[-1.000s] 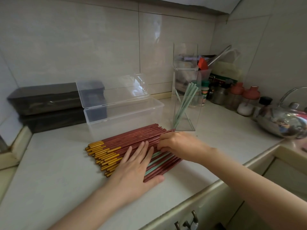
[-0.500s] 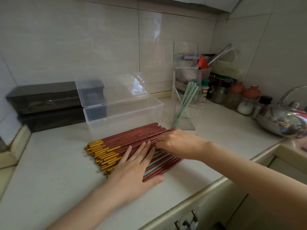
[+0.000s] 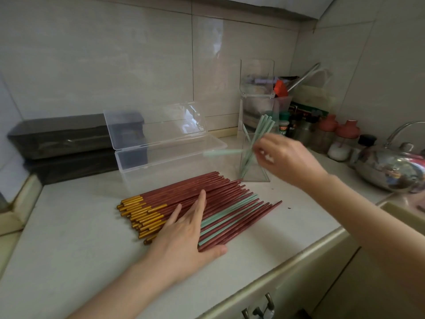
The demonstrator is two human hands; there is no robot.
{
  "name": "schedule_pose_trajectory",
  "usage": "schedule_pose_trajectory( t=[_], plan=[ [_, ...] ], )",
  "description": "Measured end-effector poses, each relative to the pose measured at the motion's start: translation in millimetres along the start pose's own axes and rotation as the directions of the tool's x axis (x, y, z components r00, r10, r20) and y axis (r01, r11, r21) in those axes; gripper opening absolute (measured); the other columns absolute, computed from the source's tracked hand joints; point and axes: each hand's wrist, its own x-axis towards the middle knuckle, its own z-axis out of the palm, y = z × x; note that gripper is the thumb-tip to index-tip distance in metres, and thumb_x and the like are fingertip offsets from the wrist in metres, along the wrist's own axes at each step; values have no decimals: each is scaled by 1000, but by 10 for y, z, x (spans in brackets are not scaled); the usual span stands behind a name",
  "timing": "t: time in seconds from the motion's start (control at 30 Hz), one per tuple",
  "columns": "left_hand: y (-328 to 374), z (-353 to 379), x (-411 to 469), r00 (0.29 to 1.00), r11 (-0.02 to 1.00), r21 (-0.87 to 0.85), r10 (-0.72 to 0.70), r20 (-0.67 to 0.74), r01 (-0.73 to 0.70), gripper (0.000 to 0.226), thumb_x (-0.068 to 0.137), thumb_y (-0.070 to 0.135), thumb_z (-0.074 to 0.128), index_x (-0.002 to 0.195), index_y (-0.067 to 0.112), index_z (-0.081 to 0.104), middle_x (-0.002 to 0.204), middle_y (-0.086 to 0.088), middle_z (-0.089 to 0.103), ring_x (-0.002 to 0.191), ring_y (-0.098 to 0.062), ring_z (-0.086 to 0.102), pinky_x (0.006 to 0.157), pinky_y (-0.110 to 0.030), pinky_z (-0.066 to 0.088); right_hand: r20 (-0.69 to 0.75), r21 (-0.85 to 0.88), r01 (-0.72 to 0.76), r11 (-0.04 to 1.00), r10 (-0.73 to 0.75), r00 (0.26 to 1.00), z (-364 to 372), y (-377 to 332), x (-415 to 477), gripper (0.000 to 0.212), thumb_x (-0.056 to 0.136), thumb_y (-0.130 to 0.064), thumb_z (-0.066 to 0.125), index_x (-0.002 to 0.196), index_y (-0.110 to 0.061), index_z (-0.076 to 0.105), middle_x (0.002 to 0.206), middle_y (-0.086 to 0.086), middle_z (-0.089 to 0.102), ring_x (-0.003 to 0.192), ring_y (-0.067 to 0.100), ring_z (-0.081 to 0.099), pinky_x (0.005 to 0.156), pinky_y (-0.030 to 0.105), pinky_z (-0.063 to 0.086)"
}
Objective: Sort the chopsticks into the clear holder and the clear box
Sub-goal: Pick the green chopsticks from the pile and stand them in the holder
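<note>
I note the right hand [image 3: 284, 157] pinching a green chopstick [image 3: 220, 153] (blurred) beside the holder [image 3: 254, 157], needing tipping upright, while the left hand [image 3: 184, 236] lies flat on the pile [image 3: 195, 194].

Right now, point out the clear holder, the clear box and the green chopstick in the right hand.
clear holder [image 3: 257, 173]: head view, lower front wall.
clear box [image 3: 161, 166]: head view, front wall of the base.
green chopstick [image 3: 220, 153]: head view, blurred shaft left of the right hand [image 3: 285, 157].
</note>
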Motion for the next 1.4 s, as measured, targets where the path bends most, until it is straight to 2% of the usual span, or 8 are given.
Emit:
schedule_pose_trajectory(
  t=[0.07,0.23,0.33,0.57,0.87,0.97,1.07,1.4],
  plan=[
    [2,7,-4,1000,1000,1,-4,-1,4,103,74,78,22,138,22,-35,154,12,-9,126,8,-17,114,-24,-13,-127,125,-196,973,211,969,-110,44,140,7,85,-5,60,91,-4,63,83,6,62,71,16,56,67,32,54],
    [13,1,-16,1000,1000,-12,3,-17,-3,97,79,75,25,141,24,-29,139,22,-16,123,7,-25,111,-23,-17,-164,583,-520,624,718,677,-119,227,653,25,82,-3,61,105,-9,56,88,9,65,67,17,65,57,21,55],
    [19,-11,-18,1000,1000,-11,1,-1,-1,95,81,74,25,142,24,-28,136,22,-21,123,8,-26,110,-23,-18,-12,622,-625,472,804,594,-16,361,822,17,83,-2,61,100,-6,56,90,14,65,63,15,65,46,13,49],
    [-12,34,5,1000,1000,10,17,17,-17,92,81,74,21,142,25,-27,141,19,-26,135,4,-21,115,-29,-15,189,412,-804,428,823,536,186,520,789,8,85,-5,62,77,-3,65,66,5,65,57,7,60,48,15,45],
    [-28,65,17,1000,999,33,20,2,-20,91,81,75,20,145,24,-21,151,14,-22,137,2,-21,115,-29,-15,-39,514,-614,599,731,681,-10,159,519,13,90,-13,58,102,-12,64,83,-1,66,67,5,65,50,6,44],
    [-35,75,23,1000,997,71,20,14,-21,90,80,75,16,146,23,-17,152,10,-23,137,-1,-25,115,-31,-15,194,449,-521,726,490,850,39,-229,185,13,90,-16,58,101,-20,65,85,-10,65,66,-1,62,56,5,45],
    [-31,73,32,999,994,103,21,30,-24,89,79,75,11,146,23,-18,152,8,-26,136,-3,-28,115,-33,-16,330,259,-370,892,279,902,171,-440,-94,14,89,-18,61,100,-18,70,88,-11,63,68,-3,56,62,4,41],
    [-16,63,18,999,993,112,15,37,-19,90,80,74,15,146,22,-16,152,8,-25,136,-3,-28,113,-31,-19,536,299,-122,946,-60,842,309,-535,-150,13,88,-13,60,93,-15,71,96,-4,62,86,12,57,76,28,46]
  ],
)
